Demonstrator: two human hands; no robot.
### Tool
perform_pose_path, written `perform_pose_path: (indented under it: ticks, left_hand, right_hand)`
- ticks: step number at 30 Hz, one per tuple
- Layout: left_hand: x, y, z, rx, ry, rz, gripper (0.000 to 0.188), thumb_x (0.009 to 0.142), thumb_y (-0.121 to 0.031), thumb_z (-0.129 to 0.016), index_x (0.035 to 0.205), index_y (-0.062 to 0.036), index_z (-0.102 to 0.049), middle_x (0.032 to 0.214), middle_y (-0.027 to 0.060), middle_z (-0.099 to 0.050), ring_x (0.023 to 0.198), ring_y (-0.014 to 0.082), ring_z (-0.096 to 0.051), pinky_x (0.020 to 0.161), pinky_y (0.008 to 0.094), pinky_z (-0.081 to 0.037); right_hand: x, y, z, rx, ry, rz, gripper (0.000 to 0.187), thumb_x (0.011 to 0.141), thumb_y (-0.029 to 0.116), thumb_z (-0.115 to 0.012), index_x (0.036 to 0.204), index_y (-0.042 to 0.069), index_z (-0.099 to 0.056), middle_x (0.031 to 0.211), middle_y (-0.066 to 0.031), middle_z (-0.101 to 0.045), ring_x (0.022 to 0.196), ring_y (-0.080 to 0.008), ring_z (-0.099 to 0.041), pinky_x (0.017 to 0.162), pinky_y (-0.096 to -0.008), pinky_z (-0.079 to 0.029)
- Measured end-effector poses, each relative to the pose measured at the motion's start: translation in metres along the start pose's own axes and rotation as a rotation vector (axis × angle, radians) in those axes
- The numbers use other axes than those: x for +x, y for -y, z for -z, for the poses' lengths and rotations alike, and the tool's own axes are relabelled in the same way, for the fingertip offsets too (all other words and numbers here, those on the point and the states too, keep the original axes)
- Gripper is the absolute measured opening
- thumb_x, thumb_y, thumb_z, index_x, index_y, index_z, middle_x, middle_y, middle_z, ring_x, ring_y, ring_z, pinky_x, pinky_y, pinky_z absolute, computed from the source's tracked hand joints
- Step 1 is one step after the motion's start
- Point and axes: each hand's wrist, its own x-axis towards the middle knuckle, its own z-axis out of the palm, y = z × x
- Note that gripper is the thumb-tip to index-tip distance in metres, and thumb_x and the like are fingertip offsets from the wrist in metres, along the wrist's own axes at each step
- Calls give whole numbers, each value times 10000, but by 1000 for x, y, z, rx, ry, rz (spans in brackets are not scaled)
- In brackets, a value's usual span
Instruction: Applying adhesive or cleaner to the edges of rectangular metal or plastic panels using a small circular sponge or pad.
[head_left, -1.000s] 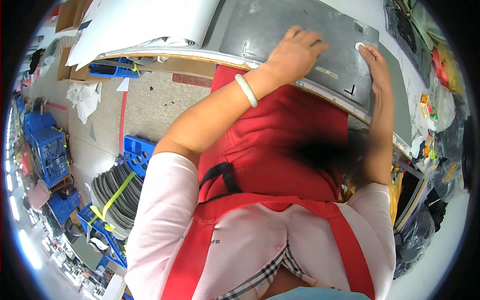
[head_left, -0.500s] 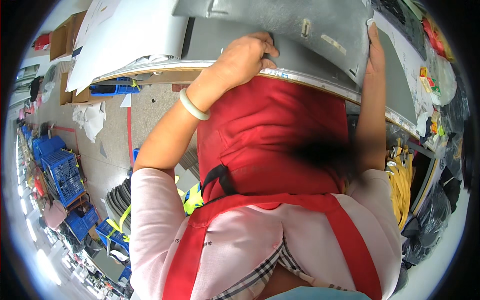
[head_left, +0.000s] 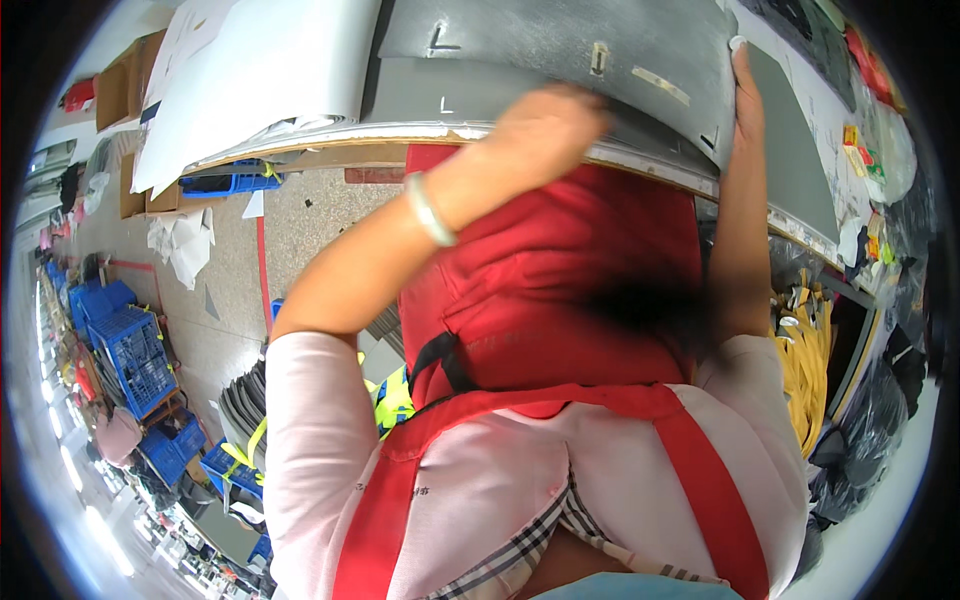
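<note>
A grey, stiff-looking template sheet (head_left: pixel 550 45) with corner-shaped slots and a strip of tape lies over a darker grey sheet (head_left: pixel 415 95) on the table. A white corner mark shows on the lower sheet. My right hand (head_left: pixel 745 85), with a white band on one fingertip, grips the template's right edge. At the template's near edge is my left hand (head_left: pixel 555 125), smeared by motion, a pale bangle on its wrist. Its fingers are too blurred to read.
Large white paper (head_left: pixel 260 65) covers the table's left part. Another grey sheet (head_left: pixel 790 140) lies to the right, near plastic bags (head_left: pixel 885 150). Yellow strips (head_left: pixel 803 370) hang below the table at the right. Blue crates (head_left: pixel 130 350) stand on the floor at the left.
The template's near left part has come down closer to the sheet beneath. My left hand has moved to the right along the near edge. My right hand keeps its hold.
</note>
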Motion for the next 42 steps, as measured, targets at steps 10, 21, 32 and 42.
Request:
perform_pose_path:
  ticks: [10,21,32,42]
  left_hand:
    - [83,-37,-48,-54,-739,-167,212,906,-160,-586,1049,-60,-705,910,151,-712,826,319,-693,720,408,-564]
    - [77,113,6,-410,-721,475,274,965,-217,-544,1126,-48,-688,1038,182,-697,983,355,-658,892,458,-507]
    - [-173,314,251,-437,-1324,1179,280,935,-271,-634,925,-5,-722,859,101,-724,805,236,-684,724,402,-555]
    - [-326,315,154,103,-981,1632,376,808,-336,-766,838,38,-734,754,134,-699,714,234,-641,732,364,-508]
  right_hand:
    - [-49,40,-34,-5,65,117,404,1012,340,-603,1291,51,-558,1203,-107,-657,1041,-233,-670,880,-385,-587]
    - [-54,24,7,-13,-42,109,522,1020,368,-581,1405,28,-491,1350,-127,-585,1191,-251,-592,1043,-384,-485]
    - [-56,20,52,-6,-188,97,576,1011,401,-590,1452,55,-458,1392,-109,-561,1245,-261,-554,1088,-369,-433]
    - [-41,22,35,-340,-244,148,543,1043,378,-537,1455,37,-445,1413,-103,-530,1259,-219,-539,1073,-343,-428]
